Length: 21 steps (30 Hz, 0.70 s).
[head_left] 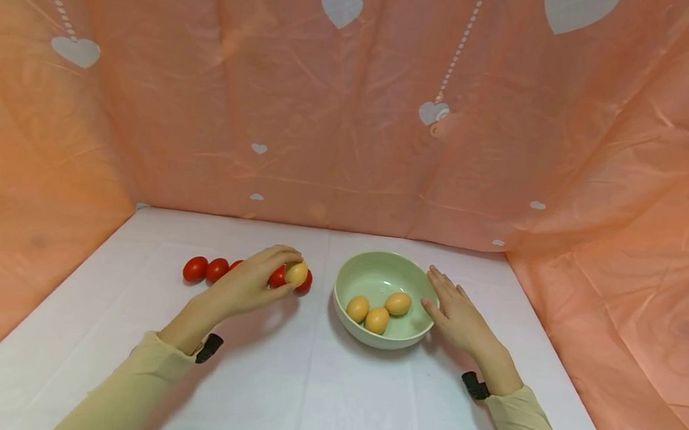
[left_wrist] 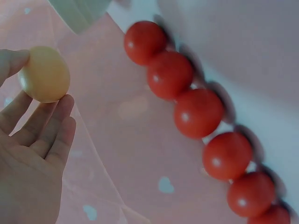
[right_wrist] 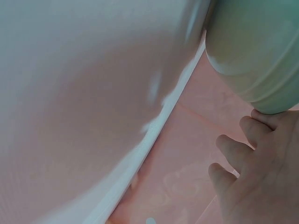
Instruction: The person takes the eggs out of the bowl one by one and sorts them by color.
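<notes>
My left hand (head_left: pixel 253 280) pinches a smooth yellow egg-shaped piece (left_wrist: pixel 45 74) between thumb and fingertips. It hovers over the right end of a row of small red tomatoes (left_wrist: pixel 198 113), partly hiding the row in the head view. To the right stands a light green bowl (head_left: pixel 377 263) with three similar yellow pieces (head_left: pixel 377 320) inside. My right hand (head_left: pixel 459 314) is at the bowl's right side, fingers spread and fairly straight. In the right wrist view a finger touches the bowl's outer wall, and the thumb is hidden there; in the head view it lies over the rim.
A white cloth (head_left: pixel 309 397) covers the table. An orange sheet with pale hearts (head_left: pixel 347 176) hangs behind the table and along both sides. Each wrist carries a small black camera mount (head_left: pixel 210 348).
</notes>
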Motion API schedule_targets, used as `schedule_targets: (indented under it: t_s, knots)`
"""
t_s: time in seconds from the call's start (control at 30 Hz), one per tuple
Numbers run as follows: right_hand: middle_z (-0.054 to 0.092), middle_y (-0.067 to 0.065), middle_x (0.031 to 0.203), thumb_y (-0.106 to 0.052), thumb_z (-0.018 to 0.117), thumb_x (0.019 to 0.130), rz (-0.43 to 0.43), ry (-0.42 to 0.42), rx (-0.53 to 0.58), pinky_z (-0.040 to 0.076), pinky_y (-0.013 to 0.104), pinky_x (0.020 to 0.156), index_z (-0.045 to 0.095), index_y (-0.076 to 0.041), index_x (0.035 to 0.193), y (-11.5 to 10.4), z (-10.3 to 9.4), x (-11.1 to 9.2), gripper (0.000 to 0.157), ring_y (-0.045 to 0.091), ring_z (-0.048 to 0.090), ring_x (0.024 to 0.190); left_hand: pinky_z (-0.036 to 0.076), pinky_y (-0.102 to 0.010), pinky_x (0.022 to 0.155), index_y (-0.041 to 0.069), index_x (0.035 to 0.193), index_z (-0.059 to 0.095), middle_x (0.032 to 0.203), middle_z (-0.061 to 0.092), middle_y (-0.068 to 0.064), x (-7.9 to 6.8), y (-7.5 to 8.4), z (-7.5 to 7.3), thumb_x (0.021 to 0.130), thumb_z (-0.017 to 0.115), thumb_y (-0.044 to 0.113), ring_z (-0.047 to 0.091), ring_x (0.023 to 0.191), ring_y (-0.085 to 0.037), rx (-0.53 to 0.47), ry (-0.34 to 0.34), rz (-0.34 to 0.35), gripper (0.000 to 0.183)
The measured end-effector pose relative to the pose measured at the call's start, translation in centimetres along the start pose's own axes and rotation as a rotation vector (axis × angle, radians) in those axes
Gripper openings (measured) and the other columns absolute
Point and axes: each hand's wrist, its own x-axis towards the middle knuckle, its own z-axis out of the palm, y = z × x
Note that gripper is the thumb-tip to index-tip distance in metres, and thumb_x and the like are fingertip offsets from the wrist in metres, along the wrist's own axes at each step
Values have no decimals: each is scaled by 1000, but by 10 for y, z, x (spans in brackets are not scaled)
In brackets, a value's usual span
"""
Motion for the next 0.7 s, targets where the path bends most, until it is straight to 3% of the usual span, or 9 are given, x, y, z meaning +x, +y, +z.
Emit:
schedule_targets:
  t_s: [0.43, 0.7]
  knots:
    - [27, 19, 168, -35, 51, 109, 3, -17, 2, 19, 67, 121, 30, 4, 160, 1, 1, 1, 68, 48, 29, 151, 55, -51, 100, 3, 137, 62, 139, 60, -13, -35, -30, -22, 90, 81, 12, 60, 125, -34, 82, 18, -37, 51]
    - [29, 22, 167, -33, 51, 109, -12, -1, -1, 20, 69, 120, 31, 6, 159, 2, 2, 1, 67, 50, 30, 150, 58, -48, 93, 2, 134, 62, 134, 62, -13, -56, -46, -33, 86, 81, 5, 64, 117, -31, 113, 15, -20, 51]
